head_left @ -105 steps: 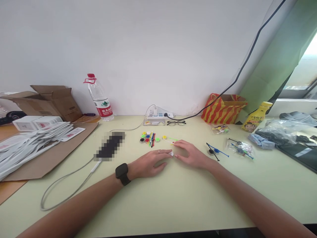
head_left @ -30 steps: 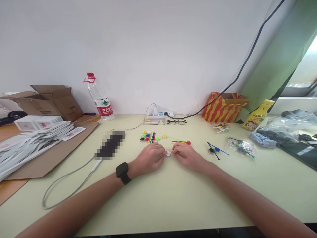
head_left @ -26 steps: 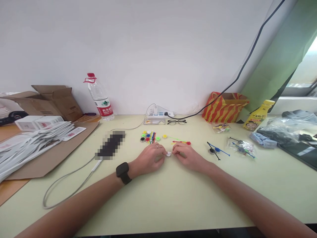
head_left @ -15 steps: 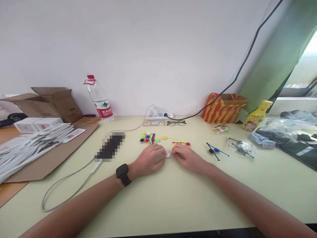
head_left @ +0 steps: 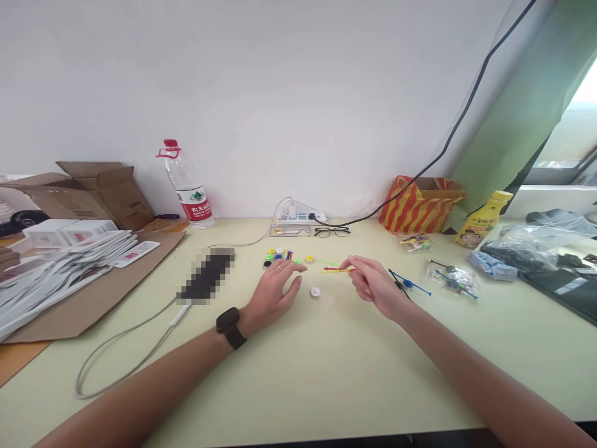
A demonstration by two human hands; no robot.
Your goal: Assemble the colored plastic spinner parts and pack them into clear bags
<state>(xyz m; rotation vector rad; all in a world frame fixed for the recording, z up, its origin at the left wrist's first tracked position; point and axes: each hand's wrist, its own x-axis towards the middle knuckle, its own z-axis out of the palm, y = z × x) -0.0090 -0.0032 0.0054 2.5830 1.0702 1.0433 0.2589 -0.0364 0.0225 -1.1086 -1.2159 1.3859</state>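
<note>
A small white round cap [head_left: 316, 291] lies alone on the pale green table [head_left: 326, 373] between my hands. My left hand [head_left: 274, 290], with a black watch on its wrist, hovers just left of the cap, fingers spread and holding nothing. My right hand [head_left: 373, 284] is to the cap's right, its fingertips pinched on the end of a thin yellow stick [head_left: 334, 270] that lies beside a red stick [head_left: 332, 268]. Beyond my left hand sits a cluster of small coloured caps and sticks [head_left: 280, 256].
A water bottle [head_left: 188, 186], a power strip [head_left: 298, 219] and glasses [head_left: 331, 231] stand along the wall. A phone [head_left: 206, 275] with its cable lies left, with cardboard and white packets [head_left: 65, 261] further left. A striped bag [head_left: 420, 202], yellow bottle [head_left: 482, 219] and plastic bags [head_left: 450, 277] are right.
Both hands let go of the white cap, which now lies on the table. My left hand opened and lifted; my right hand moved right and forward onto the yellow stick.
</note>
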